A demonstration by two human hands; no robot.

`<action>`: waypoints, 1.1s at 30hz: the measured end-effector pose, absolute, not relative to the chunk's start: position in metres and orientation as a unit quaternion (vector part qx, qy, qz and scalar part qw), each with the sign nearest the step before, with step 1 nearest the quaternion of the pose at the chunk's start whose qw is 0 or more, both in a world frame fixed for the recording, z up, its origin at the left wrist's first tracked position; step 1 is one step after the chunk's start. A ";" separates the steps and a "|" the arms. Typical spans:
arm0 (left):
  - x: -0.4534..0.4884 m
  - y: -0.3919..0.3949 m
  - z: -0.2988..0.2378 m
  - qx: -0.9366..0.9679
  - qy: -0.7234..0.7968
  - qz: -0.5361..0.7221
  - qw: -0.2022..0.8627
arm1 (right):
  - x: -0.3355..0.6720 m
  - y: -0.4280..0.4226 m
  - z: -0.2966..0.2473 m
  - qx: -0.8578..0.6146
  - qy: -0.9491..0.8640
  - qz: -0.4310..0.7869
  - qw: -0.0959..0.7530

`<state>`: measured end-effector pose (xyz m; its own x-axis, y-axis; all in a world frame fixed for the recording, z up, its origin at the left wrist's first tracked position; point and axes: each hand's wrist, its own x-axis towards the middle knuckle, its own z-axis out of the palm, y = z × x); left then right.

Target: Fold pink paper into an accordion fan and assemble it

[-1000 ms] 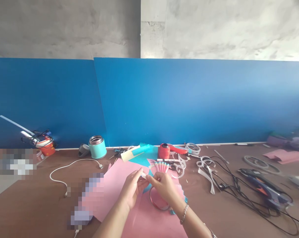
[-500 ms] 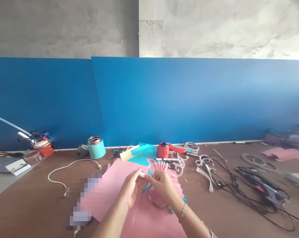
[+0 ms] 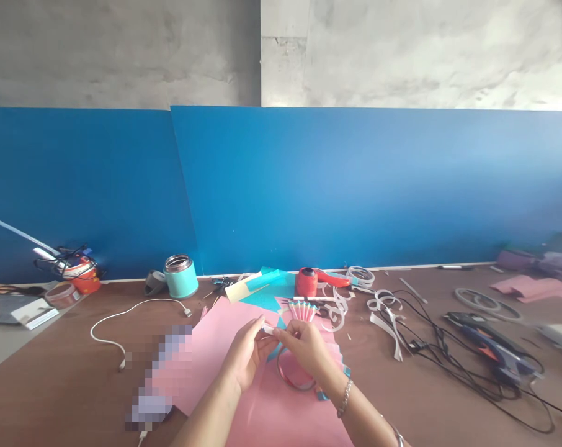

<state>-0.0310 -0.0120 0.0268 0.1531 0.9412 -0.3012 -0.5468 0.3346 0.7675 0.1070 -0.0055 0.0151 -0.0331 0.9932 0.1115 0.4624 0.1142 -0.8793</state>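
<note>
My left hand and my right hand meet over the pink paper. Between their fingertips is a small white strip, pinched from both sides. A thin ring-shaped thing with a dark rim shows below my right hand; whether it hangs from the hand or lies on the paper I cannot tell. Just beyond the fingers lies a pleated pink-and-white paper fan with blue tips. More pleated pink paper with blue edges sits partly behind my right wrist.
Turquoise paper and a red tool lie toward the blue partition. A turquoise cup stands left of them. Curled white strips, black cables and a dark glue gun are spread on the right.
Both hands stay almost in the same place. The white strip shows slightly more between the fingertips.
</note>
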 end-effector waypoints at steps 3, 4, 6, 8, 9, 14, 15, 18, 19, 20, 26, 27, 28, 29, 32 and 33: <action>-0.032 -0.013 0.026 0.296 0.382 0.515 0.708 | 0.107 -0.005 0.014 -0.571 -0.631 0.341 0.399; -0.033 -0.014 0.026 0.312 0.378 0.512 0.705 | 0.107 -0.005 0.013 -0.572 -0.629 0.343 0.400; -0.034 -0.014 0.028 0.332 0.374 0.509 0.701 | 0.108 -0.004 0.012 -0.574 -0.625 0.346 0.400; -0.034 -0.015 0.030 0.336 0.368 0.507 0.703 | 0.108 -0.003 0.011 -0.574 -0.625 0.346 0.401; -0.034 -0.016 0.032 0.336 0.364 0.507 0.706 | 0.109 -0.002 0.011 -0.573 -0.626 0.345 0.401; -0.032 -0.019 0.037 0.336 0.353 0.506 0.711 | 0.111 -0.001 0.012 -0.574 -0.627 0.346 0.398; -0.031 -0.019 0.038 0.339 0.355 0.509 0.707 | 0.111 -0.001 0.012 -0.574 -0.626 0.348 0.397; -0.031 -0.019 0.037 0.350 0.370 0.515 0.690 | 0.111 -0.003 0.014 -0.572 -0.629 0.348 0.395; -0.031 -0.019 0.036 0.354 0.384 0.514 0.680 | 0.110 -0.004 0.015 -0.573 -0.630 0.345 0.394; -0.032 -0.018 0.035 0.359 0.402 0.512 0.668 | 0.110 -0.005 0.017 -0.574 -0.631 0.344 0.392; -0.041 -0.015 0.039 0.417 0.501 0.511 0.561 | 0.110 -0.011 0.029 -0.570 -0.647 0.341 0.374; -0.043 -0.015 0.041 0.427 0.504 0.516 0.546 | 0.111 -0.011 0.029 -0.562 -0.651 0.347 0.373; -0.044 -0.015 0.042 0.434 0.503 0.520 0.536 | 0.112 -0.010 0.028 -0.552 -0.653 0.361 0.373; -0.045 -0.014 0.044 0.438 0.500 0.523 0.533 | 0.113 -0.010 0.027 -0.540 -0.652 0.378 0.373; -0.048 -0.012 0.045 0.430 0.487 0.528 0.547 | 0.116 -0.008 0.022 -0.516 -0.639 0.430 0.375; -0.049 -0.011 0.045 0.425 0.484 0.531 0.551 | 0.116 -0.008 0.021 -0.515 -0.635 0.438 0.372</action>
